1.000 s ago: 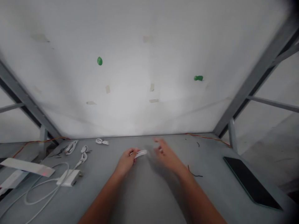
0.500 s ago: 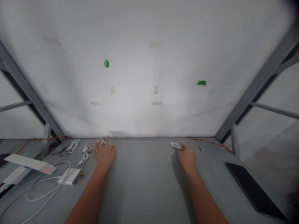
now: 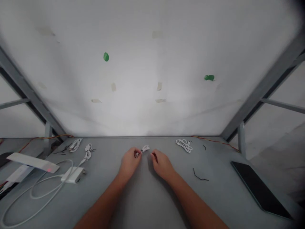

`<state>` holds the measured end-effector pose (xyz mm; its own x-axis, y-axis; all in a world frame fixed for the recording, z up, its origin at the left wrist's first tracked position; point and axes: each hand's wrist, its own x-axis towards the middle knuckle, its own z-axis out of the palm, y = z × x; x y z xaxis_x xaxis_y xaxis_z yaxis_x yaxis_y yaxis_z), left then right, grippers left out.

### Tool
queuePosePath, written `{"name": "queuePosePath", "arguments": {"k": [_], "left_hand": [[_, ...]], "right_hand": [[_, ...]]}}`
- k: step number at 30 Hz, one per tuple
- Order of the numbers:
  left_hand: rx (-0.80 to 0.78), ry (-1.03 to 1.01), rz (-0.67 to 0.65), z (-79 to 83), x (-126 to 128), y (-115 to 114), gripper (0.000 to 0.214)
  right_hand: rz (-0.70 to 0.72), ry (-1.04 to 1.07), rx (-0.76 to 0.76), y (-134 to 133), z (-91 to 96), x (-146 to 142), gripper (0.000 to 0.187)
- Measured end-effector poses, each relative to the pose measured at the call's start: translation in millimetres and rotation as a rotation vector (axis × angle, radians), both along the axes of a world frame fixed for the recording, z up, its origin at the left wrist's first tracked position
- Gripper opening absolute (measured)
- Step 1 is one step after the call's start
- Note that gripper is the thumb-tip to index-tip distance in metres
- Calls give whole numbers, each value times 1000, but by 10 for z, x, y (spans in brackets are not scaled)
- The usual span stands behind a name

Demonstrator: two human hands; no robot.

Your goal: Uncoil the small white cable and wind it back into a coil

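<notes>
My left hand (image 3: pixel 130 161) is shut on a small bundled white cable (image 3: pixel 144 148), with a dark tie wire (image 3: pixel 140 152) wrapped around it. My right hand (image 3: pixel 162 165) is right next to that bundle, fingers pinched on a short dark wire (image 3: pixel 155 156). Its far end is hidden by my fingers. A loose coil of white cable (image 3: pixel 184 145) lies on the grey table (image 3: pixel 152 190) to the right of my hands.
Two tied white cables (image 3: pixel 75 145) lie at back left, beside a white charger (image 3: pixel 72 175) with a long cable. A white strip (image 3: pixel 33 162) sits further left. Right: dark wire pieces (image 3: pixel 200 175), a black tablet (image 3: pixel 259 189). A white wall stands behind.
My left hand has carried the small bundle from the back edge to the middle. My right hand has left the white coil at right and moved in beside my left hand.
</notes>
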<state>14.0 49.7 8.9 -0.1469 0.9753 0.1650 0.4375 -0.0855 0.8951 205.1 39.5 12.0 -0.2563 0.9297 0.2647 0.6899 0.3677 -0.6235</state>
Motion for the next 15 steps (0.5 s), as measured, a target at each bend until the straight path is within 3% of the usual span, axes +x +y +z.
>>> {"name": "queuePosePath", "arguments": {"k": [6, 11, 15], "left_hand": [[70, -129, -127, 171, 367, -283, 8], [85, -164, -213, 235, 343, -316, 17], [90, -378, -266, 244, 305, -309, 30]], "right_hand": [[24, 73, -80, -4, 29, -63, 27], [39, 221, -92, 80, 7, -2, 29], [68, 322, -114, 92, 80, 43, 31]]}}
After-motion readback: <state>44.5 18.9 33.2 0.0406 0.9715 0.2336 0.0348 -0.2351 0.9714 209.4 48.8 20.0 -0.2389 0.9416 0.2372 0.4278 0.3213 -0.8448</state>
